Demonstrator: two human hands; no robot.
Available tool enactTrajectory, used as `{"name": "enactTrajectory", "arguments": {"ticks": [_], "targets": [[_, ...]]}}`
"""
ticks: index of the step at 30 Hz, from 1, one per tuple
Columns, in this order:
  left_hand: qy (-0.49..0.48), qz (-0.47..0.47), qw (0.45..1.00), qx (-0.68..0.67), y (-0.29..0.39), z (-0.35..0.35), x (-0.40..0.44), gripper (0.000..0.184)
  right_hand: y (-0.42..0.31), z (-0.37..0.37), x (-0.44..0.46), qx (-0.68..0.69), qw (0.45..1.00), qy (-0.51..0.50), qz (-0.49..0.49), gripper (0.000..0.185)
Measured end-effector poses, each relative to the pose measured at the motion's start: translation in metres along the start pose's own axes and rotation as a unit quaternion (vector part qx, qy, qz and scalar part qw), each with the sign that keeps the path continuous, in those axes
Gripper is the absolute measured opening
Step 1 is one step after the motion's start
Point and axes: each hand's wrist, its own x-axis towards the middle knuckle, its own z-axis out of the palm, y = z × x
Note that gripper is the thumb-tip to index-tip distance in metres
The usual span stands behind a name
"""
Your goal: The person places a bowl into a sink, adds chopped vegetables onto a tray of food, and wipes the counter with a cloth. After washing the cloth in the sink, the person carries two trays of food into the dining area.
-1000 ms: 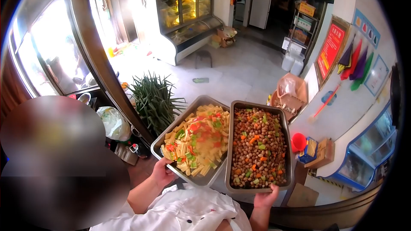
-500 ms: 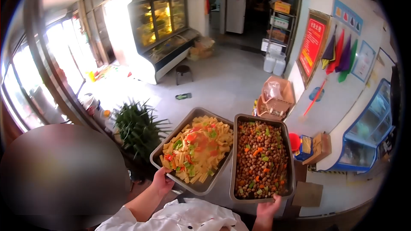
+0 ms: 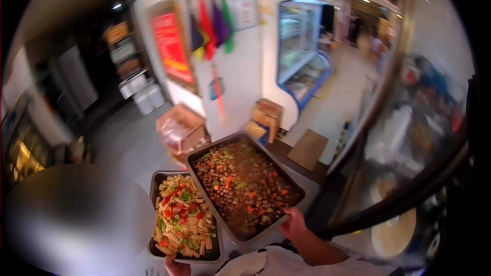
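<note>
My left hand (image 3: 176, 266), low in the view, has its fingers curled on the near edge of a metal tray (image 3: 204, 258). Pale yellow strips (image 3: 181, 227) with red and green pepper pieces fill that tray. The near right corner of a second metal tray (image 3: 267, 232) is gripped by my right hand (image 3: 293, 225). In it lie brown peanuts (image 3: 227, 174) mixed with orange and green chunks. The peanut tray sits turned at an angle, and its left side overlaps the edge of the other tray. My fingers under both trays are hidden.
Ahead stand a pinkish-orange crate (image 3: 180, 128) with a plastic bag and a cardboard box (image 3: 268, 115). Cloths (image 3: 207, 33) hang on the white wall. A blue-framed display case (image 3: 302, 51) is beyond, and a dark curved frame (image 3: 365, 140) runs along the right.
The view has swung to the right, bringing the display case and walkway nearer the middle. Both trays, still held, have turned, and the peanut tray now overlaps the other.
</note>
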Motion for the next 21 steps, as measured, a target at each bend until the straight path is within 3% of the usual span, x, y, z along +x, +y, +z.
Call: {"name": "enactTrajectory", "arguments": {"ticks": [1,2,3,5,6,9,10,13,17,18,19,21], "targets": [[0.004,0.039,0.974,0.225,-0.011,-0.026,0.002,0.068,-0.004,-0.002,-0.007,-0.006,1.000,-0.005,0.000,0.017],[0.019,-0.012,0.999,0.023,0.013,0.007,-0.012,0.069,-0.007,-0.005,-0.014,-0.013,1.000,-0.010,-0.001,0.018],[0.041,-0.066,0.980,-0.181,0.038,0.040,-0.030,0.070,-0.011,-0.007,-0.022,-0.019,1.000,-0.014,-0.001,0.020],[-0.015,-0.060,0.979,-0.194,0.045,0.049,-0.037,0.071,-0.022,0.016,-0.040,-0.014,1.000,0.008,-0.003,0.013],[0.010,-0.072,0.982,-0.177,0.047,0.052,-0.041,0.071,-0.028,0.036,-0.053,-0.006,1.000,0.016,-0.008,0.011],[-0.017,-0.074,0.979,-0.188,0.035,0.064,-0.015,0.070,-0.029,0.054,-0.057,0.023,0.999,-0.020,-0.043,0.029],[-0.099,-0.054,0.976,-0.185,0.037,0.071,-0.002,0.071,-0.024,0.048,-0.049,0.033,0.997,-0.038,-0.058,0.041],[-0.115,-0.087,0.973,-0.180,0.048,0.082,0.013,0.072,-0.013,0.035,-0.036,0.025,0.997,-0.021,-0.074,0.056],[-0.119,-0.127,0.972,-0.159,0.055,0.087,0.052,0.069,-0.024,0.061,-0.043,0.047,0.993,0.008,-0.112,0.057],[-0.176,-0.104,0.969,-0.136,0.063,0.108,0.062,0.066,-0.030,0.071,-0.048,0.051,0.990,0.026,-0.131,0.057],[-0.143,-0.150,0.968,-0.146,0.079,0.118,0.076,0.064,-0.036,0.083,-0.047,0.066,0.985,0.041,-0.153,0.057],[-0.111,-0.176,0.968,-0.141,0.065,0.136,0.113,0.035,-0.073,0.099,-0.029,0.067,0.980,0.049,-0.179,0.056]]}}
